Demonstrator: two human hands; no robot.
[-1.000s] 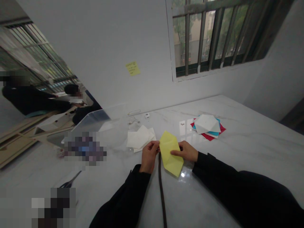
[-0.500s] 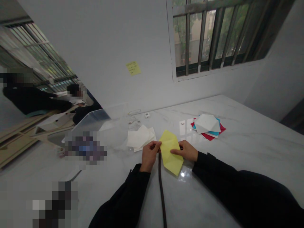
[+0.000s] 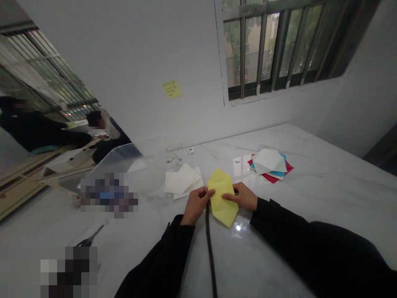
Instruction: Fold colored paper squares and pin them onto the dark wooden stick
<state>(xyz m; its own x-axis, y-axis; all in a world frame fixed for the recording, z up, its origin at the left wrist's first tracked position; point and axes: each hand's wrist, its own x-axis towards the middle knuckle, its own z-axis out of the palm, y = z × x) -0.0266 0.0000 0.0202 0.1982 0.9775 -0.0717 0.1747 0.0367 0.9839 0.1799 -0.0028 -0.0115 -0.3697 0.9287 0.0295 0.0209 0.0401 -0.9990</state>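
Left hand: the left hand [image 3: 196, 205] is pinching the left edge of the yellow folded paper [image 3: 222, 198], thumb on top, a firm grasp!

Right hand: the right hand [image 3: 242, 196] has the opposite edge, thumb across the face and fingers tucked behind, gripping it too.

Paper: a pointed, kite-like shape, upright between both hands, right over the white marble table [image 3: 313, 174], near its front edge.

Right below: a dark cord [image 3: 210, 244] runs from under the left hand toward the person, between the forearms.

Just left: a stack of white paper [image 3: 181, 180] lies close by, next to a clear acrylic panel [image 3: 124, 165].

Up right: a pile of red, blue and white paper [image 3: 269, 164] sits well apart from the hands.

On the wall: a yellow sticky note [image 3: 171, 89] beside a barred window [image 3: 273, 49].

Far left: two other people, one [image 3: 34, 130] and another [image 3: 107, 140], both in dark clothing.
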